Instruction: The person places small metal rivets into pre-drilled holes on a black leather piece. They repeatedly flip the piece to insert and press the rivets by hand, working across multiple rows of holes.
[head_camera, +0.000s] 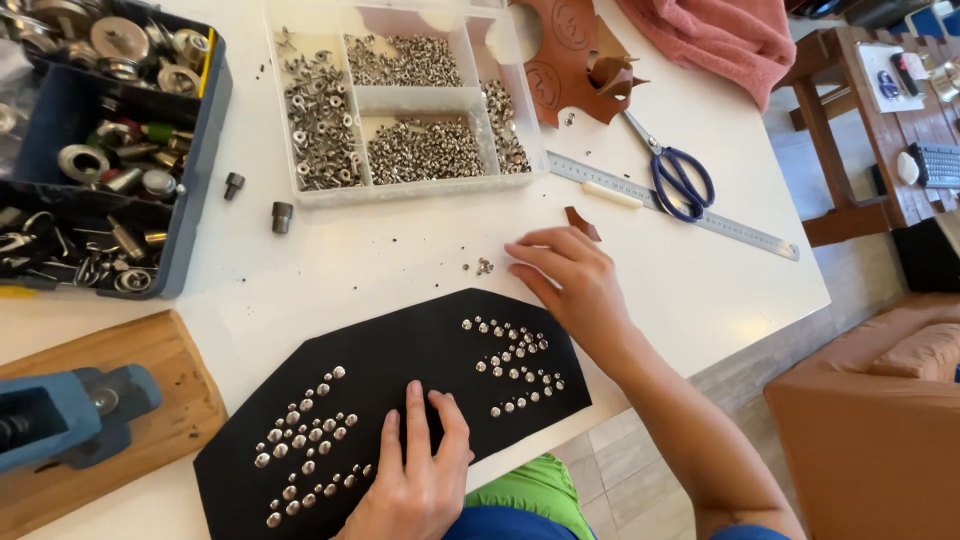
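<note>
From the head view, my left hand (415, 480) lies flat at six o'clock, its fingers released and spread on the black leather panel (400, 390), which sits on the white desk (330, 255) with its near corners past the edge. My right hand (572, 278) rests at three o'clock, its fingers loosely curled and grasping nothing, tips reaching toward a few loose studs (483, 266) just beyond the panel.

The risks, as I judge them: a careless sweep of the right hand could scatter those loose studs off the desk, and if the left hand lifts, the overhanging panel may slide toward my lap.

At twelve o'clock stands a clear compartment box (405, 100), its sections heaped with small silver rivets and studs, one section bare. At ten o'clock a blue tray (205, 140) holds metal dies, rings and punches.
</note>
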